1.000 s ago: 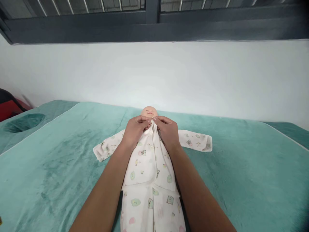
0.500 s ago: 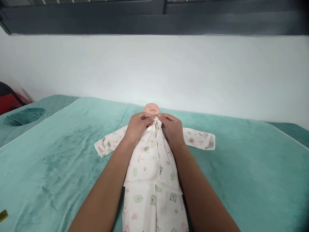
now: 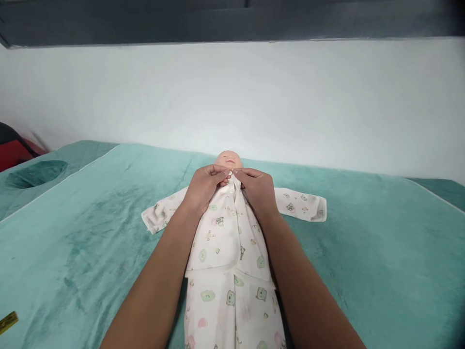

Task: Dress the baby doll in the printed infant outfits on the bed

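Observation:
A baby doll [image 3: 228, 158] lies on its back, its head towards the wall. It wears a white printed top [image 3: 222, 242] with long sleeves spread to both sides, and matching trousers [image 3: 250, 315] below. At the collar, my left hand [image 3: 207, 186] pinches the top's edge beside a small round button [image 3: 230, 173]. My right hand [image 3: 256, 189] pinches the collar edge from the other side, fingertips close to the left ones. Part of the front placket below shows a fold. My hands cover the doll's neck and shoulders.
A teal plush cover [image 3: 370, 252] spreads under the doll, with a round hollow [image 3: 38, 174] at the far left. Behind stands a white wall [image 3: 232, 97] beneath a dark frame [image 3: 145, 22]. A red and black object [image 3: 14, 150] sits at the left edge, a yellow strip [image 3: 7, 322] at lower left.
My view has tilted slightly down. Both hands stay at the collar, with small finger shifts, and the button now shows between the fingertips.

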`<state>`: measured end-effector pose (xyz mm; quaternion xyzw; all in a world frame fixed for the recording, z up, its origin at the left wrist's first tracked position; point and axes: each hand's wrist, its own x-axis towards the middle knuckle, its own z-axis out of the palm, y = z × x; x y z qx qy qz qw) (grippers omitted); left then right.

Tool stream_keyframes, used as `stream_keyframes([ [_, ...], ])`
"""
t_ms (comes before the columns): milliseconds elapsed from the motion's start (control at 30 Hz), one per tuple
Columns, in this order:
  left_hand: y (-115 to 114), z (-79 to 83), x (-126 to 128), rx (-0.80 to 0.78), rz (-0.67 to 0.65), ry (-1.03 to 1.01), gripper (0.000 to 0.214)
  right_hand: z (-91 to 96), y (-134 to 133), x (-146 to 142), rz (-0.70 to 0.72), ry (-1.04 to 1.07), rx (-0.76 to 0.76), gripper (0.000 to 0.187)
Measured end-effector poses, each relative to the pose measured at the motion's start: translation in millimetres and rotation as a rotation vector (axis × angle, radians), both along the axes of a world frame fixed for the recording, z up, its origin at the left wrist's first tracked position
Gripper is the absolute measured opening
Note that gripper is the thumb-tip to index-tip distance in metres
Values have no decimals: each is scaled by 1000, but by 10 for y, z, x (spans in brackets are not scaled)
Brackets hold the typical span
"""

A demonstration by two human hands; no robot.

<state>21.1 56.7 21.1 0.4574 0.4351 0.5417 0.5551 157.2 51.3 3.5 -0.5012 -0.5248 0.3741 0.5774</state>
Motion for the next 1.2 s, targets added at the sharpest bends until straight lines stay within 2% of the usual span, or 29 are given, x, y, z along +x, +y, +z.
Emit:
stream_keyframes([
  [300, 14, -18, -8, 24, -7, 36, 20, -21, 26, 22, 52, -34, 30, 25],
  [433, 0, -1, -5, 74, -3, 110, 25, -8, 27, 45, 119, -69, 10, 20],
  [533, -23, 17, -9, 89, -9, 175, 32, 33, -3, 28, 145, -147, 29, 21],
  [633, -34, 26, -14, 73, -32, 182, 30, 61, -23, 10, 156, -207, 14, 18],
  [767, -6, 1, -12, 70, -32, 116, 23, 32, -4, 32, 183, -89, -45, 22],
  [833, 10, -26, -11, 111, 20, 180, 18, 2, 18, 50, 156, -47, -40, 24],
  [933, -5, -69, -26, 198, 116, 395, 15, -17, 34, 53, 94, -61, -48, 20],
  [1000, -56, -93, -56, 229, 123, 469, 15, 4, 9, 35, 42, -112, -58, 17],
  [1100, -181, -100, -125, 236, 106, 464, 13, 89, -128, 0, -9, -258, -65, 12],
  [1200, -300, -61, -199, 228, 32, 495, 13, 209, -367, -14, 23, -497, -102, 21],
])
